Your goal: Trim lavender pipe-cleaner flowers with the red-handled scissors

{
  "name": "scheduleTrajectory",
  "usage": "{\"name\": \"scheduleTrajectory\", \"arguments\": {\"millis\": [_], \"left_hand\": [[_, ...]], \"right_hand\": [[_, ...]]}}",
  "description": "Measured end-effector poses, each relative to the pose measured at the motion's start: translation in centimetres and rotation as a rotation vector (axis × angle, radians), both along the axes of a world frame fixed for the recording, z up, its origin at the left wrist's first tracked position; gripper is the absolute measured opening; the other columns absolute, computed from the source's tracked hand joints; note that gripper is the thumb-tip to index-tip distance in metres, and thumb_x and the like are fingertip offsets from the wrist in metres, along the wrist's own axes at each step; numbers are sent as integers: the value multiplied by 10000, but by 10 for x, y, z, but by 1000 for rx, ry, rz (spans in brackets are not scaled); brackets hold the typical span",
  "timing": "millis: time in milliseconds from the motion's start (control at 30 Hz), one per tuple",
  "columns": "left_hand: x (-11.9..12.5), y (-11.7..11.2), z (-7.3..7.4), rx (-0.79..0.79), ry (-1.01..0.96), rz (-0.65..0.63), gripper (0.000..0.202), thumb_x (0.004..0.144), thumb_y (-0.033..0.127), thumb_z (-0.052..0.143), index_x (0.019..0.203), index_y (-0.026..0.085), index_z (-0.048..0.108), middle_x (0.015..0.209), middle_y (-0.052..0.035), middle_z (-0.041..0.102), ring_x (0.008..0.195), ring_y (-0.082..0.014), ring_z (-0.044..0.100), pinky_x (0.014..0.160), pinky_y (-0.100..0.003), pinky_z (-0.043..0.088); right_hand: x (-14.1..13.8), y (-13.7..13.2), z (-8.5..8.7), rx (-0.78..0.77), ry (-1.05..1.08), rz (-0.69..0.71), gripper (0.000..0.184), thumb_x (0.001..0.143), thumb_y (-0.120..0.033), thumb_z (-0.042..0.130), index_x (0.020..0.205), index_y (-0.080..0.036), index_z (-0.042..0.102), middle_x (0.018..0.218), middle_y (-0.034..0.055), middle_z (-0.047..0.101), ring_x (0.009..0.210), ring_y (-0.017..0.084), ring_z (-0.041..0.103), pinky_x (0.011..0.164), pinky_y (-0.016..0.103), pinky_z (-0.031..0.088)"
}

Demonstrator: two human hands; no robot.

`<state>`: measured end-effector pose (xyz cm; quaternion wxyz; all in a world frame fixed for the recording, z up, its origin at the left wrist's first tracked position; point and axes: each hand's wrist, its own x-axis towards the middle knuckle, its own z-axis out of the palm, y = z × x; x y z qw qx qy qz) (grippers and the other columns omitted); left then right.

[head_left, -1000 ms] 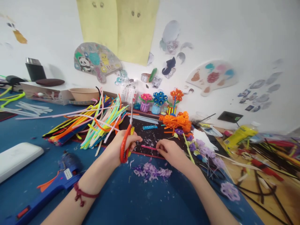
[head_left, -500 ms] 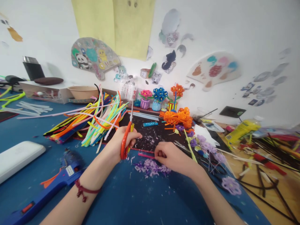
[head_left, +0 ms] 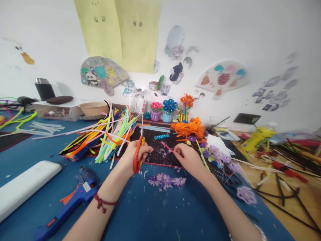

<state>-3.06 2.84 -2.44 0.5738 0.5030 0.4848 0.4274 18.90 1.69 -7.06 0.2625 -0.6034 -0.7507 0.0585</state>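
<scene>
My left hand [head_left: 135,154] is closed round the orange handles of a pair of scissors [head_left: 139,144], whose blades point up and away over the black mat [head_left: 160,147]. My right hand [head_left: 187,157] pinches one end of a short pink pipe cleaner piece [head_left: 166,146], lifted just above the mat and angled up to the left. A small heap of lilac pipe cleaner bits [head_left: 166,181] lies on the blue table cover just in front of both hands.
A fan of multicoloured pipe cleaners [head_left: 105,134] lies to the left, a blue glue gun [head_left: 72,201] and a white case [head_left: 23,184] nearer me. Orange loops [head_left: 189,129], lilac flowers [head_left: 220,159], small flower pots [head_left: 169,112] and a yellow bottle [head_left: 255,142] stand behind and right.
My right hand has lifted the pink piece off the mat's near edge and tilted it upward. My left hand with the scissors has barely shifted. The view has moved slightly left.
</scene>
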Motion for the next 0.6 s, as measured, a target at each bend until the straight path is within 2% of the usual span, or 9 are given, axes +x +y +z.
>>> {"name": "scheduleTrajectory", "arguments": {"millis": [100,200,233,300,367,433,600], "left_hand": [[0,3,-5,-15,22,-7,220,678,212,654,537,179,489,369,74,426,319,-48,350,338,-178,249],[0,5,-13,-47,62,-18,183,727,203,651,605,163,522,412,82,431,354,-51,384,371,-177,311],[0,6,-15,-58,75,-26,148,762,218,640,663,149,554,473,70,482,396,-56,428,406,-181,360],[-1,7,-18,-80,97,-46,178,861,302,570,903,131,599,777,7,622,612,-89,571,566,-243,495],[-4,9,-19,-101,101,-56,290,882,342,542,1100,154,570,1064,-59,619,874,-160,615,747,-354,536],[-6,12,-20,-110,93,-44,336,879,343,545,1161,162,546,1156,-77,590,969,-193,600,814,-405,522],[-10,22,-26,-130,77,15,342,881,346,540,1175,172,541,1186,-82,577,996,-199,591,836,-416,515]], "right_hand": [[4,-1,-3,47,-70,-57,121,885,-185,463,830,-190,570,778,36,591,745,186,542,649,271,359],[5,0,-6,48,-137,-39,124,876,-139,470,808,-187,561,807,47,591,791,196,543,685,278,358],[5,1,-7,47,-156,-28,125,873,-129,474,800,-183,559,823,53,591,811,199,543,699,279,359],[4,2,-8,43,-188,-2,136,878,-110,464,804,-178,555,841,58,588,827,196,542,712,276,362],[4,2,-7,34,-218,26,154,879,-83,444,821,-174,554,845,58,585,820,190,538,706,274,359],[2,0,-5,18,-246,66,180,868,-49,432,827,-173,556,847,54,589,820,185,535,704,272,353],[-1,-4,1,-42,-297,161,177,795,-9,498,786,-171,568,847,48,603,820,176,535,682,266,322]]}}
